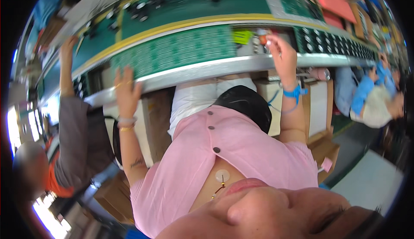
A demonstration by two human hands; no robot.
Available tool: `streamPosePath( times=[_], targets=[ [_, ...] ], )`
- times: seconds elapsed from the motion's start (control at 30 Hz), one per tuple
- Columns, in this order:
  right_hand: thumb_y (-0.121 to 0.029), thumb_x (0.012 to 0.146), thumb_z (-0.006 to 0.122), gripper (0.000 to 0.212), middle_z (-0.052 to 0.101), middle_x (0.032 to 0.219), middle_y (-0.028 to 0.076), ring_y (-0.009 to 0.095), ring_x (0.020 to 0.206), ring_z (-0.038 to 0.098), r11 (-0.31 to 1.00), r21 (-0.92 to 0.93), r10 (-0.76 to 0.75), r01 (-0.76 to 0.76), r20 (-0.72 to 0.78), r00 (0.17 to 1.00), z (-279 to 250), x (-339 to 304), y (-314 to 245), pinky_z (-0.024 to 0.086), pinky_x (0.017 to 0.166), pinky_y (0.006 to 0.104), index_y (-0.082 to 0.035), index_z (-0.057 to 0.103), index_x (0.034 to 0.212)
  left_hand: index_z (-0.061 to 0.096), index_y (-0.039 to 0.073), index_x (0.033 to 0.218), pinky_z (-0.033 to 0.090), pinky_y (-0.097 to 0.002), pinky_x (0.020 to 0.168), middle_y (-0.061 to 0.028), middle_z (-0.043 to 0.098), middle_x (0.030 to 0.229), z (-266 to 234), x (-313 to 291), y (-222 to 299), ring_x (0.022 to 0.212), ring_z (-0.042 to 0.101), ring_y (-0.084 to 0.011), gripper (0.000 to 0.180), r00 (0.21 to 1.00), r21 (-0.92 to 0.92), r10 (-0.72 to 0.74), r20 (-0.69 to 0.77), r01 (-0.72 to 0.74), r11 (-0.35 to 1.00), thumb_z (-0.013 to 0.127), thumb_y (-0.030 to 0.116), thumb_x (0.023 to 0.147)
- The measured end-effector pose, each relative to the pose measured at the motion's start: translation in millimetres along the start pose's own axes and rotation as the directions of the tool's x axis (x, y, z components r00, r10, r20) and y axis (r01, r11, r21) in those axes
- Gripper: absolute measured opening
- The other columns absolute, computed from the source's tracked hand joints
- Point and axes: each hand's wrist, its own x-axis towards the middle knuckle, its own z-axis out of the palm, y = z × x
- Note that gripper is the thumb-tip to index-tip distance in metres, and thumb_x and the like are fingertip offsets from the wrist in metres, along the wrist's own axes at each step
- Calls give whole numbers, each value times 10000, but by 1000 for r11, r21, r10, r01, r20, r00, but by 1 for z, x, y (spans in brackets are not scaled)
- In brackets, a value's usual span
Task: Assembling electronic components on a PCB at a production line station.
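Observation:
My left hand is open, fingers apart, lying at the near edge of a green ridged mat on the bench. Over a recessed compartment at the mat's right end, my right hand is closed, its thumb and fingertips together at a small orange-red piece. The piece is too small and blurred to name. Inside the compartment are a bright yellow-green slip and a few small parts. A blue strap with a cord circles my right wrist.
Beyond the mat runs a green conveyor belt with black cabled parts on it. A black tray of round silver pieces lies right of the compartment. A metal rail forms the near edge. Co-workers sit on both sides; the left one's hand reaches the bench.

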Motion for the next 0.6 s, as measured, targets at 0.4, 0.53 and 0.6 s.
streamPosePath(
  times=[0.4,0.53,0.6],
  targets=[
    [-123,778,671,130,616,722,70,182,567,561,874,315,-473,370,380,795,106,-61,-113,445,526,285,-79,666,900,527,97,1164,409,-404,922,-137,550,1110,21,162,-94,1091,481,-333,511,839,-74,-240,-489,235,969,728,218,710],
    [-152,782,662,127,642,771,58,198,594,576,935,288,-323,209,446,835,106,-71,-102,467,555,305,-110,670,902,564,126,1143,436,-402,888,-96,585,1040,37,198,-118,1051,516,-304,507,896,-161,-340,-285,305,939,745,255,688],
    [-154,785,662,132,644,783,65,207,598,580,942,300,-285,152,472,834,104,-72,-103,468,563,300,-101,668,905,612,112,1085,470,-388,827,-84,603,983,39,199,-124,951,570,-291,453,884,-139,-279,-374,244,960,750,281,688]
  ],
)
